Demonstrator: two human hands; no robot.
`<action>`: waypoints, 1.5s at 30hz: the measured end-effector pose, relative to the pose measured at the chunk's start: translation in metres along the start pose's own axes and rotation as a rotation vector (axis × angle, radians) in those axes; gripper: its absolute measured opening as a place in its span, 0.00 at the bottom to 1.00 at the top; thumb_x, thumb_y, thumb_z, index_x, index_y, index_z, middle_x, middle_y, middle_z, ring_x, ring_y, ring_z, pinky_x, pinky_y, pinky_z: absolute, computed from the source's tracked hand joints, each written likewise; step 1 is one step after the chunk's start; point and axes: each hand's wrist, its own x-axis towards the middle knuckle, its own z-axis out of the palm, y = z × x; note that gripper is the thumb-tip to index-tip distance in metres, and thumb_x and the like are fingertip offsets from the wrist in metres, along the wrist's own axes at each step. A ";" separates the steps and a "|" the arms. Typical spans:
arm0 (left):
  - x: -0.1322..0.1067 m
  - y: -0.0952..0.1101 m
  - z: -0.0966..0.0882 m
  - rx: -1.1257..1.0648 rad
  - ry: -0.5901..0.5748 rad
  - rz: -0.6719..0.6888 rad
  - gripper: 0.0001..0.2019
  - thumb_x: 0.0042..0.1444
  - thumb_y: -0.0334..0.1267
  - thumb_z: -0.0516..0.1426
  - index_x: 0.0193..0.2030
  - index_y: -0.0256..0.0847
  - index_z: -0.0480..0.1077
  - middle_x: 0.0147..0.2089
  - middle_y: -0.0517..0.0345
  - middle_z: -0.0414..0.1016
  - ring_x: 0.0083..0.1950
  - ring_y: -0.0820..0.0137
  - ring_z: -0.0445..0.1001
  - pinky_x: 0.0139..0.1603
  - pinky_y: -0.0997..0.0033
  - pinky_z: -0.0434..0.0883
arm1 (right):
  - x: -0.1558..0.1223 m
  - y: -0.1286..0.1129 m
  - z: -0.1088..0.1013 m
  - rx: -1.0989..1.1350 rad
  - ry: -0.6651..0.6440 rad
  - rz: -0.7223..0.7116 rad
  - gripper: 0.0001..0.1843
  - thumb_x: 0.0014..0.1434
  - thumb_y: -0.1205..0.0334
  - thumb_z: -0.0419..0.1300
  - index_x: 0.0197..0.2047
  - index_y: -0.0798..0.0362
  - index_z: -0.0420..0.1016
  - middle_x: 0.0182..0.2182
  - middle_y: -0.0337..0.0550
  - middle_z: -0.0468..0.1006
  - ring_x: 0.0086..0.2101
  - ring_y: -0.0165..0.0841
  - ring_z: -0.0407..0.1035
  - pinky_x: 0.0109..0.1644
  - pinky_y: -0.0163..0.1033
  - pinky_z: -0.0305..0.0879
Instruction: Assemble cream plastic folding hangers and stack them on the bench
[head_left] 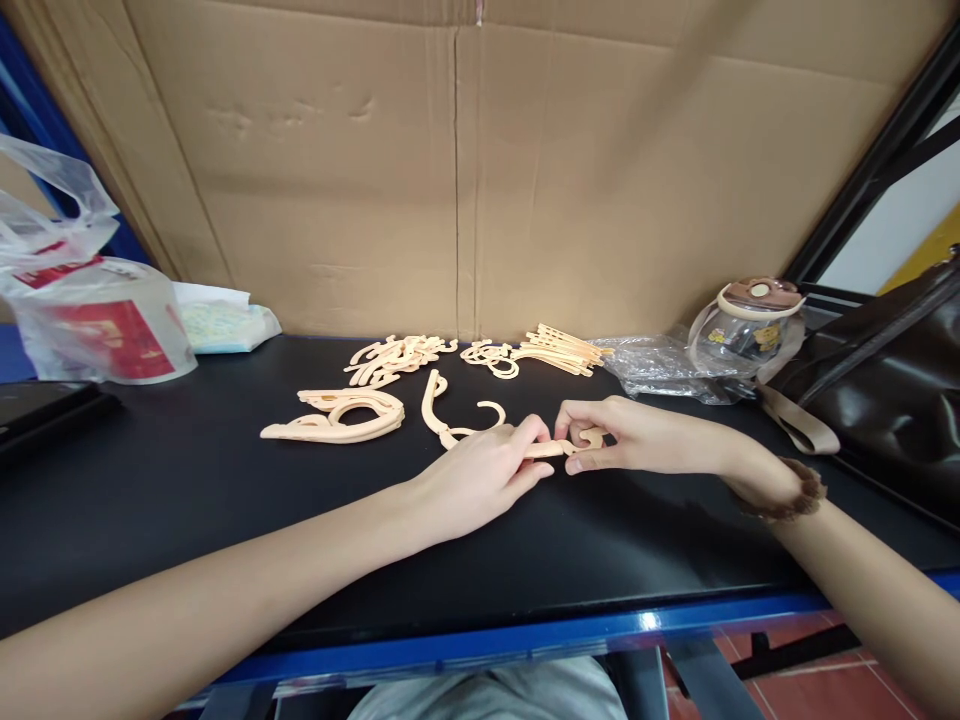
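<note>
"What's nearest to you?"

"My left hand point(480, 482), its fingers and thumb closed on a pale jointed hanger point(544, 451) at the black tabletop point(225, 490). My right hand point(626, 435), with a fuzzy brown band point(799, 492) on the wrist, pinches a small curved piece point(594, 437) at the hanger's right end. I can't tell whether the two are joined."

"And the rest of the hanger?"

"Its hook point(503, 413) and left arm point(430, 408) show just beyond my left hand."

"Farther off?"

"A folded hanger point(341, 432) lies to the left. Behind it come a pile of curved parts point(397, 357), loose hooks point(491, 356) and a bundle of slim bars point(562, 352). A cardboard wall point(322, 200) stands at the back."
</note>
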 end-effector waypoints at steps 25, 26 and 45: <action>0.004 -0.023 -0.004 0.003 0.002 0.148 0.12 0.67 0.36 0.46 0.44 0.44 0.71 0.44 0.57 0.68 0.47 0.67 0.67 0.49 0.67 0.65 | -0.005 0.034 -0.014 -0.167 0.102 0.082 0.21 0.60 0.51 0.55 0.53 0.52 0.68 0.48 0.48 0.75 0.48 0.39 0.70 0.50 0.44 0.66; 0.004 -0.023 -0.005 0.007 0.011 0.148 0.11 0.67 0.37 0.47 0.44 0.44 0.71 0.44 0.57 0.68 0.48 0.67 0.67 0.49 0.67 0.65 | -0.005 0.031 -0.013 -0.172 0.100 0.081 0.24 0.58 0.50 0.58 0.55 0.52 0.67 0.49 0.48 0.75 0.48 0.40 0.69 0.50 0.44 0.65; 0.002 -0.039 -0.028 -0.243 -0.137 -0.081 0.39 0.40 0.17 0.44 0.61 0.46 0.57 0.65 0.56 0.58 0.67 0.67 0.56 0.66 0.58 0.58 | -0.005 0.016 -0.007 -0.193 0.098 0.183 0.22 0.63 0.48 0.51 0.53 0.51 0.69 0.29 0.40 0.78 0.30 0.33 0.72 0.35 0.37 0.63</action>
